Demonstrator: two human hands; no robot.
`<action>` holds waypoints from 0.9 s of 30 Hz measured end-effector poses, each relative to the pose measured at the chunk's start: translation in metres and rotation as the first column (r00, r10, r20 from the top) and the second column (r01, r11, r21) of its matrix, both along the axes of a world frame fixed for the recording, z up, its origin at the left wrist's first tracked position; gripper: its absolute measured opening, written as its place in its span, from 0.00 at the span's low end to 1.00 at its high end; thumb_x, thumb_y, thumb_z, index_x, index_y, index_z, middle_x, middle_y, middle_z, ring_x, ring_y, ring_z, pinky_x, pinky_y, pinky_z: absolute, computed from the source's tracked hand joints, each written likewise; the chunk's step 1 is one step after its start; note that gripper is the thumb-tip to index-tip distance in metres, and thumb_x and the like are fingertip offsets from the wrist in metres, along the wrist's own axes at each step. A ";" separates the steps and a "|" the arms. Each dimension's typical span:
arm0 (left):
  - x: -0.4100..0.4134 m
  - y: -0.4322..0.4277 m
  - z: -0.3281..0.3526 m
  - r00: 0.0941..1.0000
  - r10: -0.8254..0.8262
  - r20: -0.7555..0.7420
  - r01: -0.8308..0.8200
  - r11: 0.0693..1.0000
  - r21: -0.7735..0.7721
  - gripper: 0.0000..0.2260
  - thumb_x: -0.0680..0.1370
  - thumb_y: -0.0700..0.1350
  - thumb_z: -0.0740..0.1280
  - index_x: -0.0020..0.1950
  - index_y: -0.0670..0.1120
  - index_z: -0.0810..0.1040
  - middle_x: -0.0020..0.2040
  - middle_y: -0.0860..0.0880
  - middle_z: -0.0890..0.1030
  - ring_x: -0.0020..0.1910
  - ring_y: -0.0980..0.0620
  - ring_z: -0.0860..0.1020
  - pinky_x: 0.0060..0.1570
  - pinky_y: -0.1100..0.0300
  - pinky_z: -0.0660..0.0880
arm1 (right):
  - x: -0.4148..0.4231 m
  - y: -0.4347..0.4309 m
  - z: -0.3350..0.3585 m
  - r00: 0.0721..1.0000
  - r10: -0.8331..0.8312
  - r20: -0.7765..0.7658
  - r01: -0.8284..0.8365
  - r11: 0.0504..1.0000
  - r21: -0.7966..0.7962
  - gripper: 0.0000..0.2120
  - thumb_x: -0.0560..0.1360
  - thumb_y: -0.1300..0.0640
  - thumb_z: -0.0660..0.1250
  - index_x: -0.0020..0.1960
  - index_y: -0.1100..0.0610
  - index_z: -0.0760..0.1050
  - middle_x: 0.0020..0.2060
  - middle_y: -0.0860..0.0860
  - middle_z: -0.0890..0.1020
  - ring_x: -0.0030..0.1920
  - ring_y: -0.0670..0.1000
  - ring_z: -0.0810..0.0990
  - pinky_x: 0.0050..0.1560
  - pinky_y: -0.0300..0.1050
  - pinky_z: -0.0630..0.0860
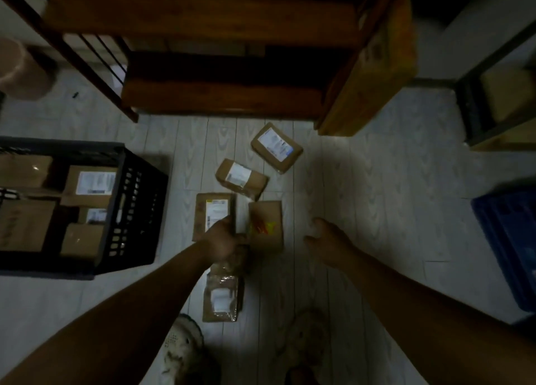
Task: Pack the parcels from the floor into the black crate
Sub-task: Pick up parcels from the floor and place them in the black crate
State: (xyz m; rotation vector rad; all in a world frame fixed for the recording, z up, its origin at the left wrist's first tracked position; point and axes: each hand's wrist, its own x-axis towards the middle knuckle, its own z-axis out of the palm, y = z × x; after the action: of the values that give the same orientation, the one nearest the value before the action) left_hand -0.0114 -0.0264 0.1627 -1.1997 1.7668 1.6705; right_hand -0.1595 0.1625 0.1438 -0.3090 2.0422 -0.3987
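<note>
The left hand [223, 239] curls its fingers round the near right corner of a flat parcel [210, 210] lying on the floor [362, 196] mid-view. At 3 o'clock from it, the right hand [327, 239] hangs with fingers loosely spread, holding nothing. Beside the flat parcel lies a stickered parcel [268, 225] with an orange-yellow mark. A small labelled parcel [240, 178] lies at 12 o'clock, a far labelled parcel [275, 146] at 1, and a taped parcel [222, 294] at 6. The print on every label is too blurred to read. The black crate [136, 204], at 9 o'clock, holds boxed parcels [92, 183].
</note>
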 end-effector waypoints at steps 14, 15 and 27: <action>-0.034 0.006 -0.270 0.993 -0.011 0.115 0.022 0.995 -0.094 0.19 0.74 0.46 0.69 0.61 0.41 0.69 0.56 0.45 0.77 0.53 0.46 0.76 0.56 0.48 0.74 | 0.024 -0.037 -0.259 0.988 -0.146 0.052 0.148 0.989 -0.020 0.27 0.77 0.53 0.64 0.72 0.58 0.59 0.64 0.56 0.72 0.51 0.51 0.75 0.45 0.44 0.73; -0.033 0.007 -0.280 0.990 -0.020 0.140 0.030 0.997 -0.074 0.16 0.74 0.46 0.69 0.58 0.43 0.69 0.53 0.44 0.77 0.51 0.45 0.77 0.54 0.49 0.75 | 0.030 -0.040 -0.268 0.979 -0.184 0.086 0.188 0.981 -0.045 0.27 0.77 0.54 0.64 0.73 0.58 0.59 0.63 0.55 0.72 0.54 0.52 0.74 0.46 0.43 0.73; -0.018 0.022 -0.201 0.982 0.145 -0.122 -0.139 0.989 0.059 0.31 0.73 0.40 0.69 0.71 0.54 0.59 0.59 0.47 0.75 0.54 0.48 0.75 0.54 0.50 0.76 | 0.050 -0.039 -0.184 0.895 -0.424 0.142 0.445 0.871 -0.207 0.29 0.74 0.60 0.67 0.72 0.54 0.61 0.63 0.56 0.74 0.58 0.58 0.76 0.53 0.50 0.75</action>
State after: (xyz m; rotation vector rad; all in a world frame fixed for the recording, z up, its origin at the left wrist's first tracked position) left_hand -0.0291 -0.0041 -0.0387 -1.2491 1.7366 1.8987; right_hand -0.1092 0.1235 -0.0400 0.0375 1.9663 -0.9227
